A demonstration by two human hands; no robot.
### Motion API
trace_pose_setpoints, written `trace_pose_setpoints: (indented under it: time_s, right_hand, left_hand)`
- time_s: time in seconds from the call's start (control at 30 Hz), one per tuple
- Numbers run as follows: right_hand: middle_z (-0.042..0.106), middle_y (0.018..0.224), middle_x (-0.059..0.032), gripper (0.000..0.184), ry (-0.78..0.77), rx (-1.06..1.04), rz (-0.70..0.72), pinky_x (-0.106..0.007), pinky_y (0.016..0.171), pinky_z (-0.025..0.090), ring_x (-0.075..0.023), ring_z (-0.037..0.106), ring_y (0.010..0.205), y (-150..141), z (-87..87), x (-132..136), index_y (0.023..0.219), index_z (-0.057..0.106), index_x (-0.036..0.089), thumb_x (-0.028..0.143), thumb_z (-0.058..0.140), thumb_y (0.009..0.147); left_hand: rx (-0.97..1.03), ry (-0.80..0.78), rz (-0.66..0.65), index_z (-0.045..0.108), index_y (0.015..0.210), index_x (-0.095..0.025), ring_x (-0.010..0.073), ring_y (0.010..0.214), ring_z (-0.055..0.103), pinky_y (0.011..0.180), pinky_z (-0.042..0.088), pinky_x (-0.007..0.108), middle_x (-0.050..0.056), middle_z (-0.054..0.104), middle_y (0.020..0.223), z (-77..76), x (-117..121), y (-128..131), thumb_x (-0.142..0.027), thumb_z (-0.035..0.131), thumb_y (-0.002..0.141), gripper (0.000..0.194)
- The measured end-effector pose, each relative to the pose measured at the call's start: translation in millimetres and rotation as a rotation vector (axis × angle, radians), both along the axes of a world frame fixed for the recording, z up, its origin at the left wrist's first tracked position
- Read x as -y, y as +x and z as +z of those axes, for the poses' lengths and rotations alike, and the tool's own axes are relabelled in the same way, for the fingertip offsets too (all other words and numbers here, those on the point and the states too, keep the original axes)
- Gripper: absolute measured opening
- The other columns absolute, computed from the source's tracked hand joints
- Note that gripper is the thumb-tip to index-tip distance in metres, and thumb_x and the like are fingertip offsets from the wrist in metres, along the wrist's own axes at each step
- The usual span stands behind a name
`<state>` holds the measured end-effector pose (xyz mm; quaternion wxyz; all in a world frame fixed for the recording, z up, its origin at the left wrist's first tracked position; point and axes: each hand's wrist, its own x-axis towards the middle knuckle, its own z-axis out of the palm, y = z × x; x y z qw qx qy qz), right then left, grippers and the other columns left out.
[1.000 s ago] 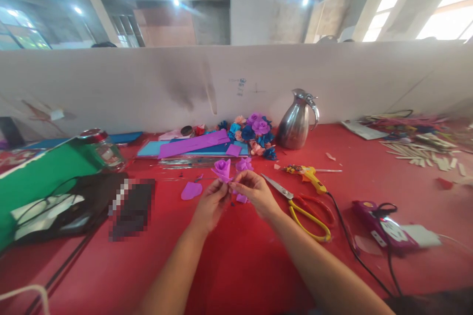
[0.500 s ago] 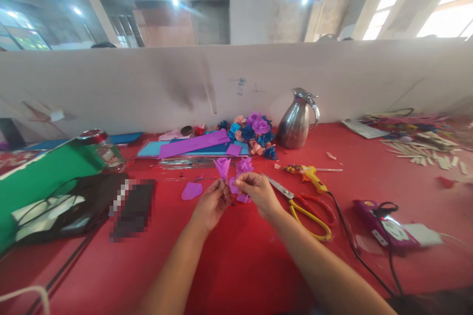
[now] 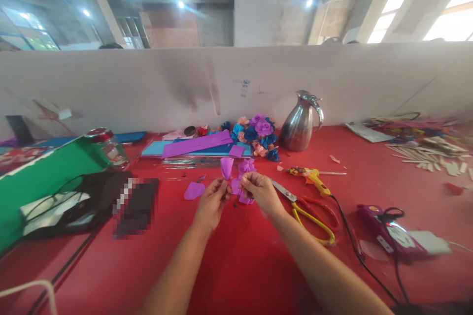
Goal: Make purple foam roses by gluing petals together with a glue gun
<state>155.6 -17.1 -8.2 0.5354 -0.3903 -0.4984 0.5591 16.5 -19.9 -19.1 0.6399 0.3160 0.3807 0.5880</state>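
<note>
A purple paper flower [image 3: 226, 168], shaped like a narrow bud, stands upright in the pinched fingers of my left hand [image 3: 213, 200]. Close by on the right, my right hand [image 3: 258, 191] is closed, thumb against fingertips; whatever is between them is too small or hidden to make out. Just behind the hands lie loose purple paper petals [image 3: 246, 166], partly covered by my right fingers. Another purple petal [image 3: 194, 190] rests on the red table to the left of my left hand.
Scissors [image 3: 306, 211] and a yellow glue gun [image 3: 314, 179] lie right of my hands, with a purple power strip [image 3: 388, 231] beyond. Behind are purple paper strips [image 3: 199, 144], finished paper flowers [image 3: 260, 130] and a steel jug [image 3: 298, 125]. A glass jar [image 3: 109, 147] stands left.
The bud in my left hand has turned, now showing a smoother, rounded side. My right hand stays close beside it. The whole view has shifted slightly.
</note>
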Motion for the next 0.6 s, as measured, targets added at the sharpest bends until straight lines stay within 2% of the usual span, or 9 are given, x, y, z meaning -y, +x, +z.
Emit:
trace_pose_setpoints:
  time_s: [0.2, 0.33, 0.47, 0.6]
  right_hand:
    - [0.055, 0.047, 0.0038, 0.030, -0.021, 0.067, 0.057, -0.020, 0.043, 0.033, -0.0082, 0.048, 0.041, -3.3, -5.0, -0.8, 0.065, 0.056, 0.018, 0.046, 0.065, 0.072]
    - [0.058, 0.051, 0.0027, 0.029, -0.032, -0.043, 0.087, -0.020, 0.045, 0.035, -0.0072, 0.049, 0.044, -0.5, -3.1, 0.2, 0.066, 0.060, 0.017, 0.044, 0.070, 0.069]
    - [0.065, 0.068, 0.0000, 0.029, -0.110, -0.221, 0.071, -0.020, 0.054, 0.042, -0.0076, 0.057, 0.054, 2.6, 0.5, 0.0, 0.072, 0.061, 0.016, 0.040, 0.076, 0.064]
    - [0.066, 0.070, -0.0003, 0.029, -0.150, -0.269, 0.095, -0.023, 0.062, 0.046, -0.0100, 0.060, 0.060, 1.1, 0.5, -0.1, 0.076, 0.062, 0.016, 0.038, 0.076, 0.063]
  left_hand:
    - [0.069, -0.071, -0.010, 0.060, 0.072, -0.012, 0.0029, 0.047, 0.045, 0.046, 0.038, 0.013, -0.003, 0.059, 0.058, -1.4, -2.5, -3.0, -0.026, 0.085, 0.052, 0.035]
    - [0.115, -0.101, -0.018, 0.060, 0.071, -0.012, 0.0033, 0.047, 0.046, 0.045, 0.038, 0.013, -0.003, 0.058, 0.058, -0.8, -3.2, -5.3, -0.018, 0.082, 0.057, 0.027]
    - [0.131, -0.107, -0.024, 0.059, 0.070, -0.012, 0.0040, 0.047, 0.047, 0.045, 0.040, 0.013, -0.002, 0.058, 0.058, 0.3, -3.2, -5.7, -0.013, 0.077, 0.063, 0.019]
    - [0.138, -0.120, -0.004, 0.060, 0.070, -0.013, 0.0046, 0.048, 0.050, 0.046, 0.041, 0.013, -0.001, 0.058, 0.058, 1.1, -3.5, -5.4, -0.010, 0.074, 0.066, 0.015]
